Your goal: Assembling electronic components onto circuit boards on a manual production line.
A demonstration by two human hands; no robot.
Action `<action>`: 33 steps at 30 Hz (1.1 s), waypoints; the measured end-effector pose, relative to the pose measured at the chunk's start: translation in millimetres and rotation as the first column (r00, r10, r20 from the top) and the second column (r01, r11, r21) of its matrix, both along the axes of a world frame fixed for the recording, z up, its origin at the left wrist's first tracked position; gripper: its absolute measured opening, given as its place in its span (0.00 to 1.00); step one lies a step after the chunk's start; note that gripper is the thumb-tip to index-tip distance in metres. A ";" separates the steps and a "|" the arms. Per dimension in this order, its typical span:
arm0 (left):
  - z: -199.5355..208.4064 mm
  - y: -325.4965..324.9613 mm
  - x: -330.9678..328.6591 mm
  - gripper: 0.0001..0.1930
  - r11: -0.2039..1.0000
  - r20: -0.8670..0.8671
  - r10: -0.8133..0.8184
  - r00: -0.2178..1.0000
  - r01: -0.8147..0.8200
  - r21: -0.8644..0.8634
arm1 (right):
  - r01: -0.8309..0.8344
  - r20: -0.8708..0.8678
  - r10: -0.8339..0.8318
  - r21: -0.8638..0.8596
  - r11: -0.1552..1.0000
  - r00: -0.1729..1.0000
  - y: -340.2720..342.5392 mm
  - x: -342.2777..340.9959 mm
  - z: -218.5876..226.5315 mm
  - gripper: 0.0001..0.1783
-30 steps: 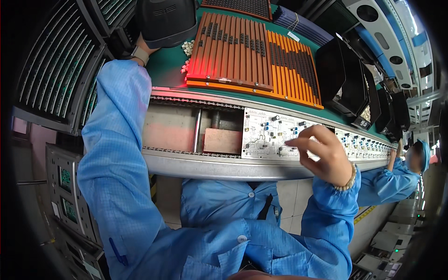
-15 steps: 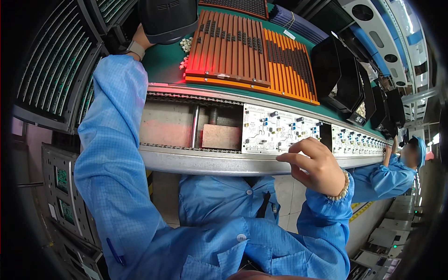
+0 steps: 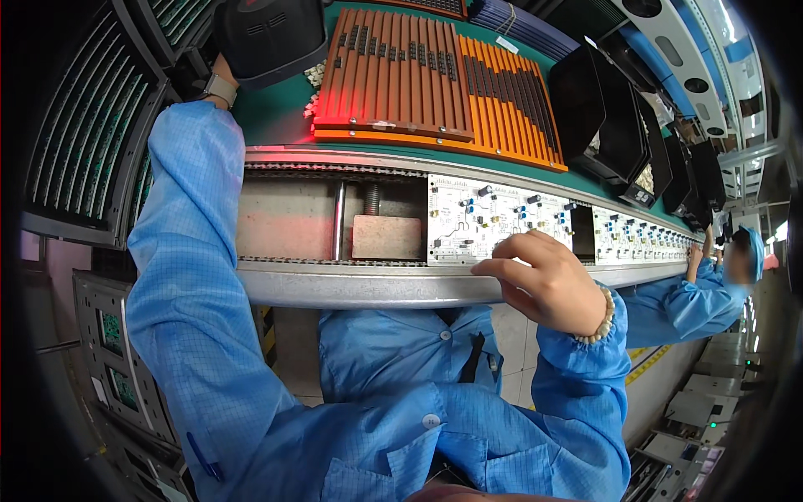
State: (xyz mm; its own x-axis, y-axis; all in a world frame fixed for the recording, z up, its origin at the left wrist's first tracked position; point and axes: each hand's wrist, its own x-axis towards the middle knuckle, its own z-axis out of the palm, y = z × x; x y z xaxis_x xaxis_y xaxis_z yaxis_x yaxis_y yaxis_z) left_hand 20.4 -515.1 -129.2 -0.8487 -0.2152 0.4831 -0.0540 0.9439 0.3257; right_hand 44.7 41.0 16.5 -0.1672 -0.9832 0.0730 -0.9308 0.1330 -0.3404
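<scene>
A black slatted rack point(image 3: 84, 134) packed with boards stands left of a worker's left grip point(image 3: 224, 70), which, from where I stand, is mostly hidden behind a black hooded device point(image 3: 272, 38); I cannot tell whether it is clenched or released. A watch point(image 3: 221, 89) circles the wrist. To that grip's right on the green counter point(image 3: 272, 113), small pale parts point(image 3: 314, 77) lie beside a brown slotted tray point(image 3: 393, 100) washed in red light, with an orange tray point(image 3: 502, 134) showing beneath and beyond it, both bearing dark pieces. A white circuit board point(image 3: 456, 201) dotted with components sits on the conveyor point(image 3: 326, 289), just ahead of the right grip point(image 3: 548, 276). That grip is empty and released, fingers loosely bent over the board's near edge; whether they touch it I cannot make out. A beaded bracelet point(image 3: 608, 318) rings the wrist. Black bins point(image 3: 585, 100) stand beyond this grip, while further boards point(image 3: 623, 243) line up to its right, toward a co-worker point(image 3: 698, 297) in blue.
</scene>
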 end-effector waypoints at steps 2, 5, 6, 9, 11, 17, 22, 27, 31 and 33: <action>1.1 -0.8 -8.0 0.22 1.000 -0.015 -0.017 1.000 0.017 -0.022 | -0.002 0.004 0.002 0.010 1.000 1.000 -3.7 -0.2 -2.2 0.24; 1.6 -4.7 -12.6 0.22 0.998 -0.036 -0.039 0.999 0.037 -0.053 | -0.007 0.019 0.007 0.003 1.000 1.000 -7.5 -1.1 -7.6 0.24; 0.7 -5.7 -13.5 0.22 0.997 -0.043 -0.047 0.998 0.044 -0.063 | -0.006 0.028 0.007 -0.014 1.000 1.000 -8.9 -1.8 -10.5 0.24; 0.4 -10.2 -19.7 0.23 0.994 -0.065 -0.067 0.996 0.061 -0.091 | 0.003 0.035 -0.002 -0.018 1.000 0.999 -15.7 -3.9 -15.9 0.21; -3.1 -11.4 -10.8 0.23 0.991 -0.080 -0.083 0.993 0.074 -0.114 | 0.016 0.048 -0.014 -0.043 0.999 0.999 -19.8 -5.7 -21.2 0.18; -2.5 -19.7 -22.1 0.23 0.979 -0.124 -0.118 0.985 0.095 -0.181 | 0.013 0.053 -0.010 -0.063 0.998 0.999 -28.3 -10.0 -45.8 0.14; -8.0 -26.7 -16.3 0.23 0.966 -0.157 -0.136 0.978 0.095 -0.242 | 0.023 0.039 -0.020 -0.083 0.996 0.999 -29.2 -12.5 -56.8 0.09; -16.4 -28.9 16.6 0.24 0.947 -0.193 -0.158 0.968 0.094 -0.306 | 0.032 -0.067 -0.037 -0.083 0.996 0.997 -28.7 -9.7 -57.0 0.08; -14.7 -27.2 27.5 0.24 0.927 -0.220 -0.185 0.958 0.096 -0.363 | 0.022 -0.133 -0.027 -0.043 0.999 0.991 -26.2 -8.5 -57.7 0.07; -13.6 -26.1 26.4 0.24 0.915 -0.235 -0.200 0.951 0.095 -0.393 | 0.031 -0.160 -0.032 -0.008 0.999 0.987 -26.5 -7.0 -55.5 0.07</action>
